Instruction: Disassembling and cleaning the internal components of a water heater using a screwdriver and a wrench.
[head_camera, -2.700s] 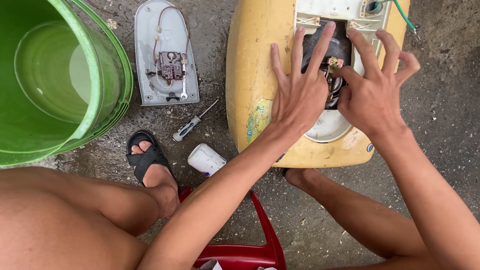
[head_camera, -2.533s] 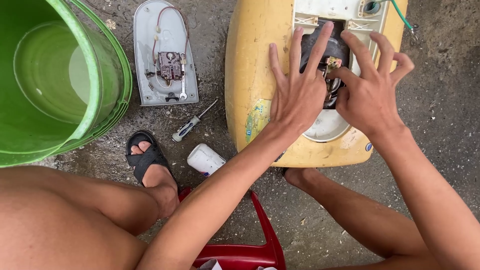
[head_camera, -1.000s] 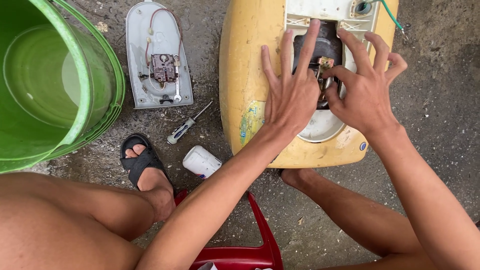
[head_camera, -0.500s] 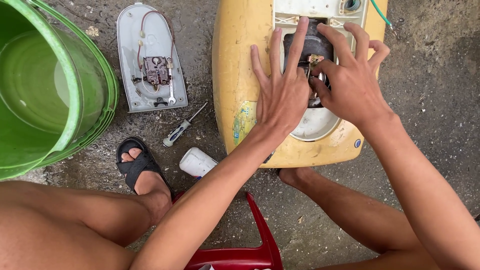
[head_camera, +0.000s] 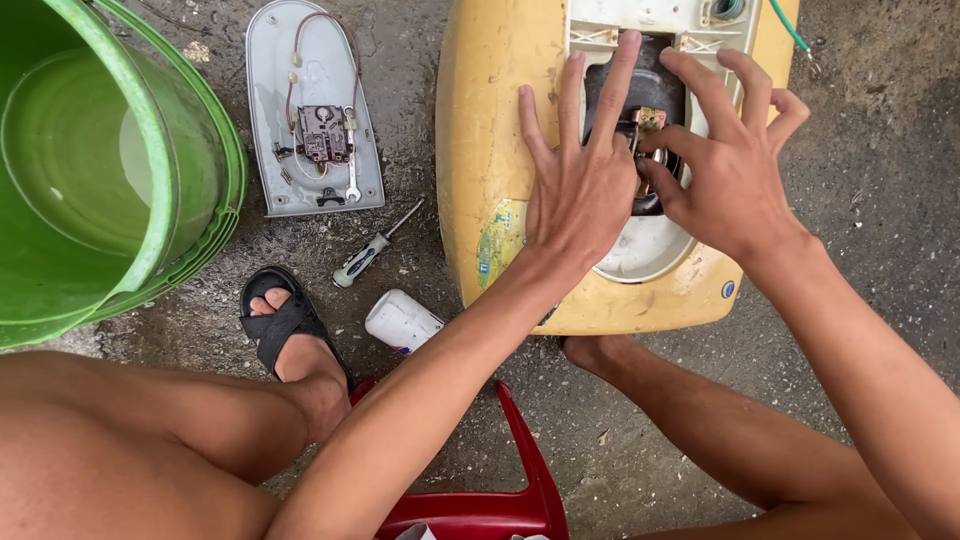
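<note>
A worn sticker (head_camera: 500, 232), roughly rectangular and printed in blue, green and yellow, sits on the yellow appliance shell (head_camera: 480, 120), just left of the left hand's (head_camera: 580, 190) wrist. A small white bottle (head_camera: 402, 321) lies on its side on the ground below it, near the sandalled foot (head_camera: 290, 340)

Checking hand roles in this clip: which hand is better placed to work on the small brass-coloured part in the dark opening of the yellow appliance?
Probably the right hand: its fingers already pinch at the small brass-coloured part. The left hand lies flat across the yellow plastic appliance shell, fingers spread, seemingly steadying it.
</note>
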